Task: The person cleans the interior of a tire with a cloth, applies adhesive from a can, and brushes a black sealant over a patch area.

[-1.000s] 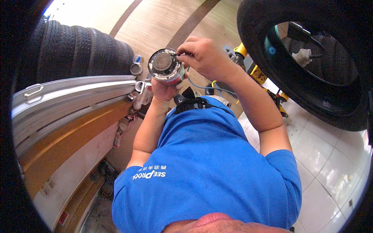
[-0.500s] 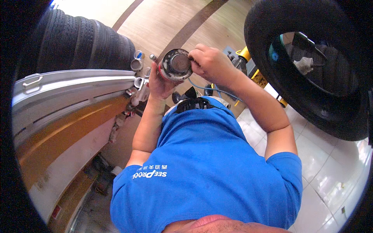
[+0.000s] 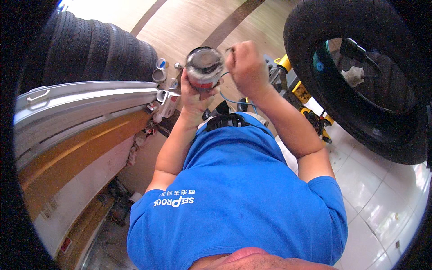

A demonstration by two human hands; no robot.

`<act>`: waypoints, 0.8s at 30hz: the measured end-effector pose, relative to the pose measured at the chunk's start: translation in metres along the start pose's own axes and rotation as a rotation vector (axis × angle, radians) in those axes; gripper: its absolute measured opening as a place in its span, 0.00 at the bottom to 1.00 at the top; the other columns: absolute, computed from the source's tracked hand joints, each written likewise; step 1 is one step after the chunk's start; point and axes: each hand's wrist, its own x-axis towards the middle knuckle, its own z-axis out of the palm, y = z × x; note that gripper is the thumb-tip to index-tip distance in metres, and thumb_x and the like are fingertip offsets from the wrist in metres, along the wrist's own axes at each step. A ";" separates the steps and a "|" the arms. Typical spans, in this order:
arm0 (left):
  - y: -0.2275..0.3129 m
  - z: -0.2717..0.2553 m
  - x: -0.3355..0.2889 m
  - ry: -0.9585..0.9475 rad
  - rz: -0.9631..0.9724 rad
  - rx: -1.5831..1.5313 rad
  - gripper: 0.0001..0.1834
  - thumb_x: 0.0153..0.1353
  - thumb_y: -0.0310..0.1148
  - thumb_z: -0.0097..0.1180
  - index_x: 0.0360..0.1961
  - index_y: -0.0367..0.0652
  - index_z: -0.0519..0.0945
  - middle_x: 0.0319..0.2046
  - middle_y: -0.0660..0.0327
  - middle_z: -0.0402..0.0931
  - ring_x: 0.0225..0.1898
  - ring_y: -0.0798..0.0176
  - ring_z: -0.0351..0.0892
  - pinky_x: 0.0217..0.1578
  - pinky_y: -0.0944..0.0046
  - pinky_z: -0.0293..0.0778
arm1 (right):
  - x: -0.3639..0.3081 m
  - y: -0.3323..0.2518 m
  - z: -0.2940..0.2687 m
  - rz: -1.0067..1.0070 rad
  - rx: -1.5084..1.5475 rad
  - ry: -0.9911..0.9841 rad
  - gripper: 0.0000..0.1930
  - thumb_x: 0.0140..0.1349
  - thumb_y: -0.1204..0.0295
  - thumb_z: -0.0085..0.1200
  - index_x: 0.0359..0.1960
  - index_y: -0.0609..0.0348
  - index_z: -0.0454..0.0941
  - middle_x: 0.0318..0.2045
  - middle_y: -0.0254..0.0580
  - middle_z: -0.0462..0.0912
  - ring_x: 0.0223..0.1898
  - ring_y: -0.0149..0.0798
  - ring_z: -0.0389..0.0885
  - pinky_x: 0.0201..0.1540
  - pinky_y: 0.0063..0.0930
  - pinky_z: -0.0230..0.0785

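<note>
My left hand (image 3: 194, 95) is wrapped around the lower side of a round tin can (image 3: 202, 75) with a stained silver-and-black top and a red patch on its side. The can's top is smeared by motion, so I cannot tell whether it is capped. Just right of it, my right hand (image 3: 248, 67) is raised and closed, apart from the can. A small dark bit shows at its fingertips, too blurred to name.
Stacked tyres (image 3: 99, 51) stand at the far left, beside a metal-edged panel (image 3: 90, 92). Small tubs (image 3: 159, 74) and a white container (image 3: 170, 104) sit left of the can. A large tyre (image 3: 303, 85) hangs at right, near yellow equipment (image 3: 302, 93).
My right hand has come off the can's rim and moved up and to the right, fingers closed. The can has tilted in my left hand, showing more of its red side.
</note>
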 end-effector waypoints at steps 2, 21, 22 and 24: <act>0.001 -0.001 -0.006 -0.037 -0.053 -0.122 0.36 0.62 0.62 0.35 0.58 0.43 0.67 0.49 0.45 0.72 0.36 0.52 0.75 0.22 0.67 0.68 | 0.007 0.022 -0.003 0.143 0.135 0.079 0.06 0.56 0.72 0.52 0.29 0.61 0.69 0.26 0.46 0.71 0.28 0.50 0.73 0.32 0.42 0.69; 0.004 -0.012 -0.010 0.031 -0.140 0.030 0.38 0.62 0.66 0.30 0.58 0.46 0.68 0.46 0.48 0.74 0.27 0.57 0.72 0.16 0.70 0.67 | 0.022 0.009 -0.015 -0.064 0.490 -0.582 0.07 0.52 0.75 0.57 0.34 0.60 0.79 0.31 0.47 0.78 0.35 0.51 0.78 0.38 0.40 0.71; 0.006 -0.010 -0.012 0.057 -0.132 0.045 0.37 0.62 0.65 0.30 0.57 0.46 0.69 0.45 0.49 0.75 0.26 0.58 0.72 0.16 0.69 0.67 | 0.021 0.010 -0.016 -0.072 0.519 -0.605 0.07 0.52 0.75 0.57 0.34 0.61 0.79 0.32 0.47 0.78 0.35 0.51 0.78 0.39 0.40 0.71; 0.008 -0.003 -0.016 0.170 -0.094 0.146 0.36 0.63 0.63 0.31 0.54 0.45 0.71 0.40 0.54 0.78 0.24 0.61 0.76 0.15 0.70 0.68 | 0.020 0.012 -0.018 -0.088 0.575 -0.654 0.07 0.52 0.75 0.57 0.34 0.61 0.78 0.32 0.48 0.78 0.36 0.52 0.77 0.40 0.40 0.71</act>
